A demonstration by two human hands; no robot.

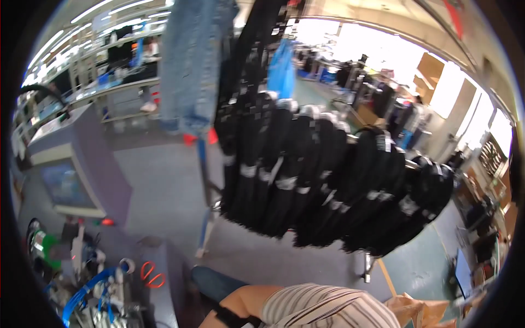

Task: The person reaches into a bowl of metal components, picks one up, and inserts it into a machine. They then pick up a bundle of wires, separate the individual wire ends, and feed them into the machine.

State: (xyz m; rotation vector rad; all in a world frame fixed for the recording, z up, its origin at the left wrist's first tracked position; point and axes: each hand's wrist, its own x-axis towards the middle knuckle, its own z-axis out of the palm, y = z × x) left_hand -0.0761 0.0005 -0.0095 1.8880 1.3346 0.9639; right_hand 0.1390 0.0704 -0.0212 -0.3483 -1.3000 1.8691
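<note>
Neither of my hands shows in the head view. One bare arm (240,304) comes out of a striped sleeve (328,306) at the lower edge, with a black strap (235,318) around it; its hand is out of the picture. A dark blue trouser leg (219,283) is beside it. In front of me stands a metal rack with many long black bundles (311,175) hung in a row, banded with white ties. Blue denim fabric (190,65) hangs at its left end. The picture is smeared by motion.
At the left stands a bulky monitor (68,183) in a grey-purple housing. Below it, a table (161,290) holds orange-handled scissors (152,274), blue cable (90,290) and jumbled tools. Brown paper (421,311) lies at the lower right. A blue bag (281,68) hangs behind the rack.
</note>
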